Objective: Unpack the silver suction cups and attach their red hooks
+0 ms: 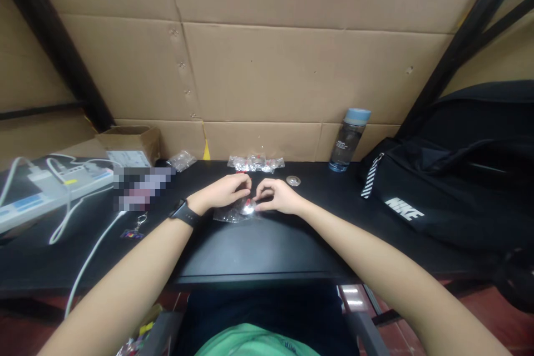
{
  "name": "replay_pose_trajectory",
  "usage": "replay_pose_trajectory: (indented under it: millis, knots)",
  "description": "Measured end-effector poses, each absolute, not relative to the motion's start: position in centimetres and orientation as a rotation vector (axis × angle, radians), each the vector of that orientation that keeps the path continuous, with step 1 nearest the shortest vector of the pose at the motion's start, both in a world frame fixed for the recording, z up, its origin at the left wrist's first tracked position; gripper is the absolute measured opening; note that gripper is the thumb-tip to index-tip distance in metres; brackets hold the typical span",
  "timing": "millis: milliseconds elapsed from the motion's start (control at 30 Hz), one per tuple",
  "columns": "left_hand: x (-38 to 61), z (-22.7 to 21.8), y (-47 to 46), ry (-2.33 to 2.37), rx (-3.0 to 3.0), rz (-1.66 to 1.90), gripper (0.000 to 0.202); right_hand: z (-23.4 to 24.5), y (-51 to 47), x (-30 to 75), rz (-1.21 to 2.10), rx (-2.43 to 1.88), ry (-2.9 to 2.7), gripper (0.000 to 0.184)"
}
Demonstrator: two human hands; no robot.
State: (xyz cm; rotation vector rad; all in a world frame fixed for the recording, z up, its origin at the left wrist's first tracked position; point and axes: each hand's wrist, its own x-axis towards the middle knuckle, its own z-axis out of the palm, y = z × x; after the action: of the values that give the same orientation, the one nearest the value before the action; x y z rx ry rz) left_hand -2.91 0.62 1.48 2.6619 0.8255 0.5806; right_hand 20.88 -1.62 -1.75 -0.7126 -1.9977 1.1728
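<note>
Over the black table, a small round shiny silver piece with a red part sits between my two hands. My right hand has thumb and forefinger closed on its right edge. Just above its left side is my left hand, with the fingers curled toward the thumb; whatever they pinch is too small to make out. A crinkled clear plastic bag lies under and beside the piece. Behind my hands are several small clear packets with silver and red contents. A flat round disc rests to the right.
A water bottle with a blue cap stands by the cardboard wall. On the right is a black bag. At left are a power strip with white cables, a small carton, a blurred-out item and a keychain.
</note>
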Motion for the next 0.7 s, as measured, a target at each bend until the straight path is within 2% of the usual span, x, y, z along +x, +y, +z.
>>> replay_pose_trajectory:
  millis: [167, 333, 467, 567, 700]
  knots:
    - [-4.3, 2.0, 0.9, 0.876, 2.633, 0.460, 0.030, -1.7, -1.0, 21.4, 0.940, -0.738, -2.160, 0.033]
    - [-5.1, 2.0, 1.1, 0.867, 2.537, 0.355, 0.055, -0.7, -1.2, 21.6, 0.686, -0.739, -2.385, 0.022]
    - [-4.7, 1.7, 1.1, 0.856, 2.548, 0.327, 0.080, -0.6, -1.3, 21.6, 0.560, -0.794, -2.401, 0.029]
    - [-4.1, 1.4, 1.0, 0.855, 2.607, 0.346, 0.073, -0.7, -1.2, 21.7, 0.488, -0.849, -2.389, 0.037]
    - [-3.3, 0.9, 0.9, 0.905, 2.645, 0.397, 0.070, -0.7, -1.1, 21.9, 0.515, -0.881, -2.353, 0.035]
